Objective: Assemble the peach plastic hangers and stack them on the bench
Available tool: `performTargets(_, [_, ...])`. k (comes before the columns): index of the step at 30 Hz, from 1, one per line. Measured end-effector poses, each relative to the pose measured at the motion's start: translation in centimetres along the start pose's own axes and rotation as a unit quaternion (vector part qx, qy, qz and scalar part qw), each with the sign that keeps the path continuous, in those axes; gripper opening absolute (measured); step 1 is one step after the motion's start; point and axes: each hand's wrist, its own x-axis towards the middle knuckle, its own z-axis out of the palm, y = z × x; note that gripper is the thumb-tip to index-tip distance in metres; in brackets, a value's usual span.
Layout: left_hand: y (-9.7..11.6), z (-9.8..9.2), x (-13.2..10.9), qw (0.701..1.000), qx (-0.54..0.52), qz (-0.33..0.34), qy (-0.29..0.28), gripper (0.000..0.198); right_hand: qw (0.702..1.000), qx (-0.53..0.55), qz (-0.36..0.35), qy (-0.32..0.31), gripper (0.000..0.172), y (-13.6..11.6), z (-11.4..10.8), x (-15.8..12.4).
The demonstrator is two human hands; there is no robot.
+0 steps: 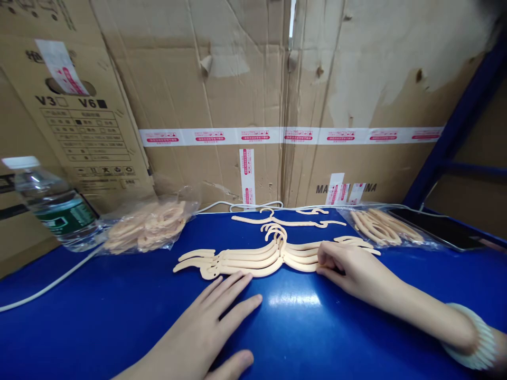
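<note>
Several cream plastic hangers (253, 257) lie overlapped in a row on the blue table (119, 311), their hooks bunched at the middle. My left hand (214, 322) is spread out, its fingertips at the near edge of the hangers' left half. At the right half, my right hand (348, 266) is closed in a pinch on the hangers' arm; the fingers hide the part they grip. Behind the row lies another hanger (277, 220), with a loose piece (315, 211) beyond it.
Clear bags of cream hangers lie at left (152, 227) and right (386, 227). A water bottle (59, 211) stands at far left. A dark flat device (435, 229) lies at far right. A white cable (51, 287) crosses the table, and cardboard (206, 95) walls the back.
</note>
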Motion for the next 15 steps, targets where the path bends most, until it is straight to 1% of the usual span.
performTargets(2, [-0.1, 0.3, 0.0, 1.000, -0.009, -0.002, 0.027, 0.052, 1.000, -0.002, -0.005, 0.000, 0.014, -0.3, 0.0, -0.1])
performTargets(6, [-0.1, 0.6, 0.1, 0.996, -0.044, 0.000, 0.074, 0.037, 1.000, 0.003, -0.029, -0.005, 0.014, -0.9, 0.1, -0.4])
performTargets(11, [0.1, 0.6, 0.4, 0.993, -0.076, 0.009, 0.093, 0.029, 0.999, 0.025, -0.047, 0.003, 0.013, -1.2, 0.1, -0.7])
performTargets(15, [0.1, 0.7, 0.5, 0.990, -0.094, 0.008, 0.102, 0.028, 0.999, 0.029, -0.039, 0.010, 0.014, -1.1, 0.0, -0.5])
